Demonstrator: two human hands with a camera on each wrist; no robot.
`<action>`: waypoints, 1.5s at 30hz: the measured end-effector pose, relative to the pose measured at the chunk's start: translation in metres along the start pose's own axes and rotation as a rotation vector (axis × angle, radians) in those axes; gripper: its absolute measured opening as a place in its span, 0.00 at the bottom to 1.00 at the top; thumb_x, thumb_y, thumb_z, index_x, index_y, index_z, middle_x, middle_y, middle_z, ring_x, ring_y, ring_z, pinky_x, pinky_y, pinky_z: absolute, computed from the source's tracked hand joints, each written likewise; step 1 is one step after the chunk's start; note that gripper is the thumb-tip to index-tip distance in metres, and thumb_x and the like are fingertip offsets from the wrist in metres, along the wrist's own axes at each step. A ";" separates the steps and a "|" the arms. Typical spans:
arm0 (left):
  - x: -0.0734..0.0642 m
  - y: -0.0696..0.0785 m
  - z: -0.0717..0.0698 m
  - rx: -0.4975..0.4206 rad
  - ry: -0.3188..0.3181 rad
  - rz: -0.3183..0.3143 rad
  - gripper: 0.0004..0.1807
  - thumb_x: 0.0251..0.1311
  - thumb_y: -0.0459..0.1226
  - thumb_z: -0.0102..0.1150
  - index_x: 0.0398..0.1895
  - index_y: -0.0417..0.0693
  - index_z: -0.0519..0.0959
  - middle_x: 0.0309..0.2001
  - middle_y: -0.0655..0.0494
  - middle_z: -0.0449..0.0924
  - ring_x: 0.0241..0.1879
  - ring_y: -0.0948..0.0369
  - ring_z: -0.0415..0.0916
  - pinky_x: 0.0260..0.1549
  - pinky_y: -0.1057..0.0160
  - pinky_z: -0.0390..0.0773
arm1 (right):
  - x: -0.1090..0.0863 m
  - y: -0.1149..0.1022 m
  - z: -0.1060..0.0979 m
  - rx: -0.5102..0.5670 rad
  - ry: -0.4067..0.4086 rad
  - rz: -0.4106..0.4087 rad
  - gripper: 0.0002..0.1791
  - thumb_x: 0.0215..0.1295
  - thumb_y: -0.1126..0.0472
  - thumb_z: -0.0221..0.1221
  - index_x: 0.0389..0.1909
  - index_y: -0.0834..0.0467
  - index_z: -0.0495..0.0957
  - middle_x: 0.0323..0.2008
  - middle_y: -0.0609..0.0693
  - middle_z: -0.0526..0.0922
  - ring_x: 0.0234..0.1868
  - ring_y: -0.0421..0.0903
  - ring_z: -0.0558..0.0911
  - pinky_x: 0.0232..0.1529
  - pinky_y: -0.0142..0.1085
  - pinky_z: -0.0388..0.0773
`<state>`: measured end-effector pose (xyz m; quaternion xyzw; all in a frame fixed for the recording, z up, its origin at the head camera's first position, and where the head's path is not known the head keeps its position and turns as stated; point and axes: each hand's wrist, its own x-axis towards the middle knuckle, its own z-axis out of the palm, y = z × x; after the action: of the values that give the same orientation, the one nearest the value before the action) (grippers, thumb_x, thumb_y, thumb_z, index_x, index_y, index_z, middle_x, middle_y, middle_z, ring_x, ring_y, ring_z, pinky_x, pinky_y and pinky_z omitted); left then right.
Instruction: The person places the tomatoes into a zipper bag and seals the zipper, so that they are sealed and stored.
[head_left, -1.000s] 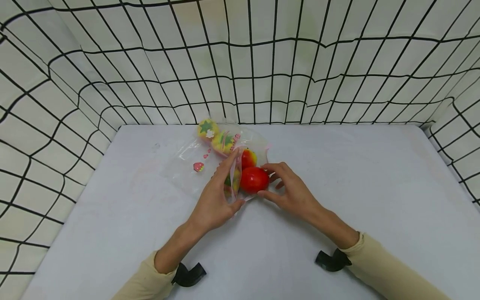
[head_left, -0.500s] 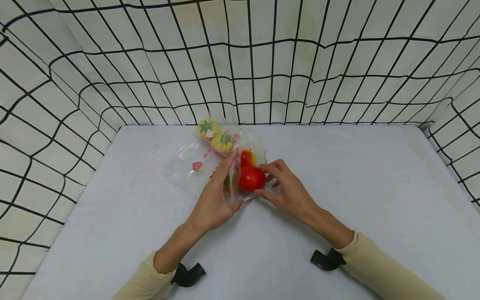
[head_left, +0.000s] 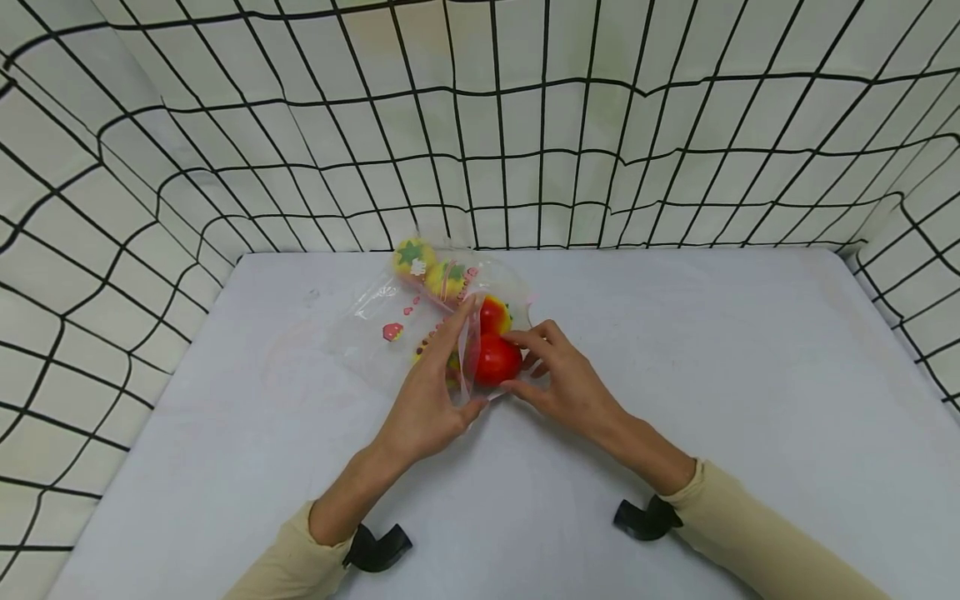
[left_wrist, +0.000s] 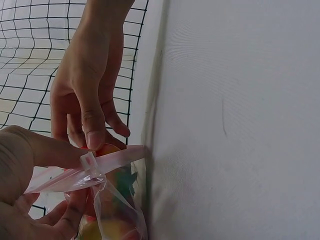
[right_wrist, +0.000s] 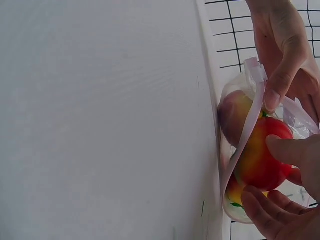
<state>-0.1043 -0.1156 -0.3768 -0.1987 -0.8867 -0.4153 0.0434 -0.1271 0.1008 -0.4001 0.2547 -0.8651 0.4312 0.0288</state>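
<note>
White table, black grid netting around three sides, pale backing behind.

My forearms slant inward; my left hand pinches between thumb and fingers, while my right hand curves its fingers opposite its thumb.
</note>
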 end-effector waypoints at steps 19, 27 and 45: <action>0.001 -0.002 0.000 -0.009 0.001 0.001 0.70 0.45 0.27 0.81 0.85 0.70 0.46 0.83 0.59 0.54 0.81 0.53 0.56 0.60 0.46 0.83 | 0.003 0.001 0.005 0.154 -0.037 -0.004 0.28 0.64 0.67 0.70 0.65 0.60 0.78 0.52 0.55 0.79 0.49 0.49 0.89 0.53 0.40 0.88; 0.001 -0.003 0.000 -0.019 -0.017 0.008 0.69 0.46 0.28 0.81 0.85 0.70 0.46 0.84 0.61 0.53 0.82 0.55 0.54 0.63 0.47 0.81 | 0.005 0.004 0.005 0.177 -0.068 -0.019 0.27 0.65 0.70 0.68 0.66 0.62 0.79 0.52 0.57 0.79 0.50 0.51 0.89 0.53 0.40 0.88; -0.007 -0.002 -0.003 0.023 -0.055 0.021 0.65 0.46 0.29 0.81 0.85 0.63 0.50 0.83 0.58 0.56 0.83 0.54 0.52 0.59 0.46 0.84 | 0.012 0.016 -0.046 0.061 0.085 -0.077 0.21 0.65 0.69 0.69 0.59 0.56 0.82 0.52 0.55 0.81 0.46 0.47 0.88 0.49 0.46 0.89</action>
<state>-0.0989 -0.1209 -0.3782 -0.2186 -0.8901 -0.3990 0.0255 -0.1528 0.1381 -0.3797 0.2700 -0.8391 0.4663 0.0742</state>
